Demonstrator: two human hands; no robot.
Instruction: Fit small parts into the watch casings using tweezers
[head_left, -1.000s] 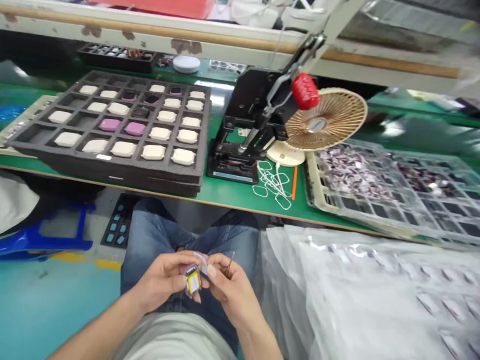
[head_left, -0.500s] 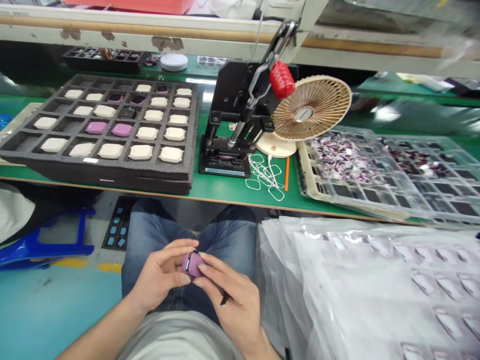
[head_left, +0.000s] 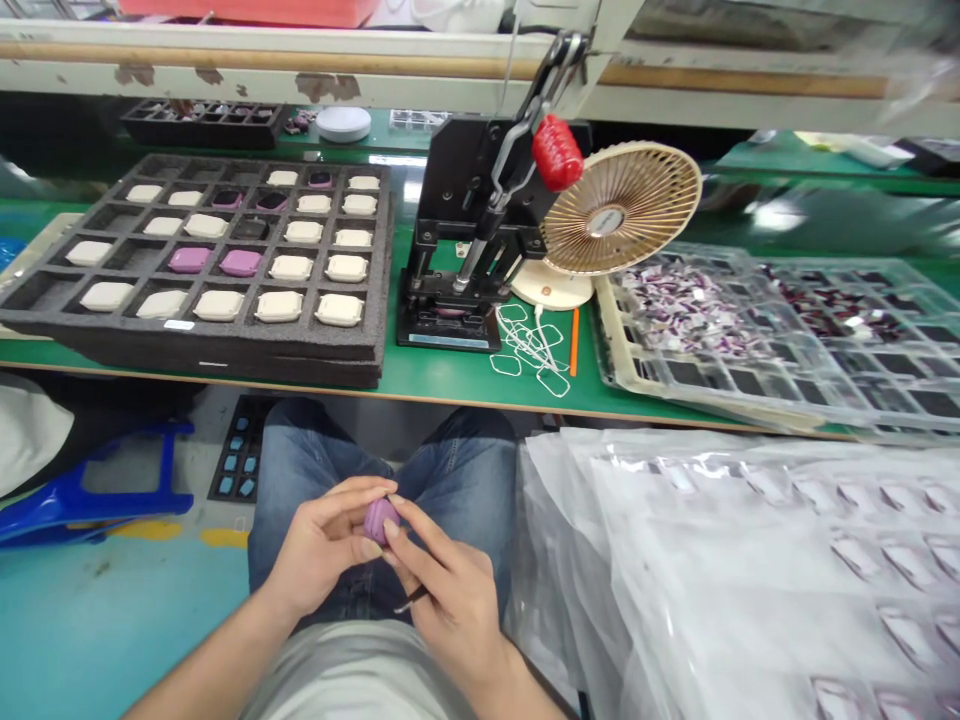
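At lower centre of the frame, the left hand [head_left: 319, 545] and right hand [head_left: 459, 595] pinch a small rounded purple plastic-looking case [head_left: 378, 519] — it may slip, because the right also holds a thin dark tool [head_left: 413, 598].

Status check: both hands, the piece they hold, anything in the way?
Left hand and right hand gripping purple case. Thin dark object also in right hand. Nothing visibly blocking.

Left hand [head_left: 322, 545] and right hand [head_left: 442, 575] grip a purple case [head_left: 380, 519] above the jeans [head_left: 292, 460].
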